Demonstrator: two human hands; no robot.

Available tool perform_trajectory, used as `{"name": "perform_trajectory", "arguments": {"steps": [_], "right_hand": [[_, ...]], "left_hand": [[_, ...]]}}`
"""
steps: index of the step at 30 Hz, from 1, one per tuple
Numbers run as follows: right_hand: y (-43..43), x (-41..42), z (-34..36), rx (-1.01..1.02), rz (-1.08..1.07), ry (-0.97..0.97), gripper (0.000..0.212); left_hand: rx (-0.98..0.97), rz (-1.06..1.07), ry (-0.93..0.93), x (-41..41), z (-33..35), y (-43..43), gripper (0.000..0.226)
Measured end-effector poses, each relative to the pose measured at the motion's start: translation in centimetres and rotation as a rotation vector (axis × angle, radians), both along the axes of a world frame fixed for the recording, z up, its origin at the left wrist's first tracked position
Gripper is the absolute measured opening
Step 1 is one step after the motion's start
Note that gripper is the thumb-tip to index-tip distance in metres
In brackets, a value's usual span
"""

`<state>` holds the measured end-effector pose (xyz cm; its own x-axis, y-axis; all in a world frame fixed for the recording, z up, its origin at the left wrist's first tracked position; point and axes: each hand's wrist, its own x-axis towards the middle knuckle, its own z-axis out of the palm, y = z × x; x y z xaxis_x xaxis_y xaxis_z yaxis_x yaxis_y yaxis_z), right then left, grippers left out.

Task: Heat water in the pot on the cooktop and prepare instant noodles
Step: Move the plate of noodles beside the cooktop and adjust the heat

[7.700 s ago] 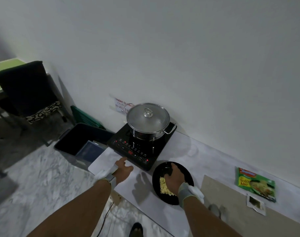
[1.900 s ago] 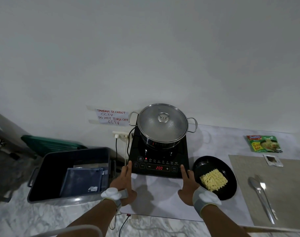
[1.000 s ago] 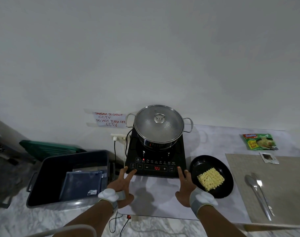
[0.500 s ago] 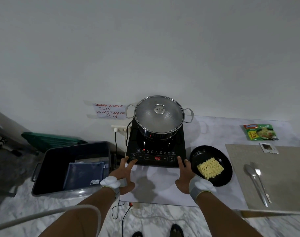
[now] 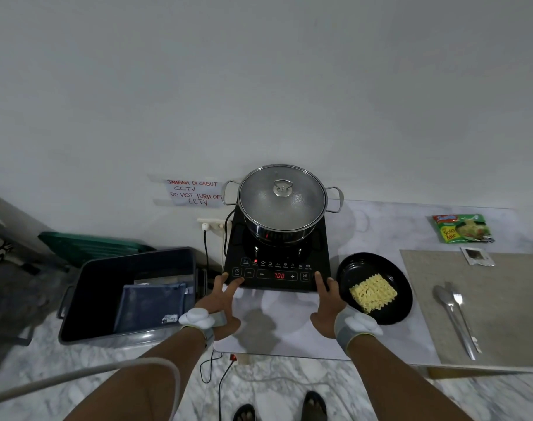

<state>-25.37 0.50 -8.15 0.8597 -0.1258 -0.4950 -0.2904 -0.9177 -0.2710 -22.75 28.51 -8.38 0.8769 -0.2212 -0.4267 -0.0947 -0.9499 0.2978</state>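
pot count first: one steel pot [image 5: 282, 208], round and shiny with two loop handles, capped by one glass lid [image 5: 282, 197] beaded with droplets and topped by a metal knob. it sits on the back half of one flat black cooktop [image 5: 317, 253], whose red display reads 700. one glossy black plate [image 5: 377, 261] lies just right of the cooktop and holds one pale yellow, wavy, rectangular noodle block [image 5: 373, 292]. further right i count one green noodle packet [image 5: 461, 227], one small torn sachet [image 5: 478, 256], one woven beige placemat [image 5: 502, 314], and on it one metal spoon [image 5: 449, 314] and one metal fork [image 5: 466, 320] side by side. both my hands are at the cooktop's front edge, so the pot stands beyond them and roughly between them, well apart from either. my left hand [image 5: 222, 302] is loose and flat, two straight fingers [image 5: 236, 284] spread onto the front left corner by the buttons, gripping nothing. my right hand [image 5: 327, 302] is also relaxed, one finger stretched to touch the front right corner, right beside the plate's rim. each wrist wears one grey band with a white lump. everything rests on a pale marbled table [image 5: 289, 332]. on the floor to the left sits one dark plastic bin [image 5: 76, 317] with a blue pouch [image 5: 149, 308] inside, and one handwritten note [image 5: 192, 192] is taped to the white wall.
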Motion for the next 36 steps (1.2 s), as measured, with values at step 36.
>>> {"name": "perform_trajectory", "arguments": {"steps": [36], "right_hand": [[-0.03, 0.15, -0.08, -0.007, -0.001, 0.016, 0.101]], "left_hand": [[0.006, 0.013, 0.009, -0.11, 0.53, -0.43, 0.097]]}}
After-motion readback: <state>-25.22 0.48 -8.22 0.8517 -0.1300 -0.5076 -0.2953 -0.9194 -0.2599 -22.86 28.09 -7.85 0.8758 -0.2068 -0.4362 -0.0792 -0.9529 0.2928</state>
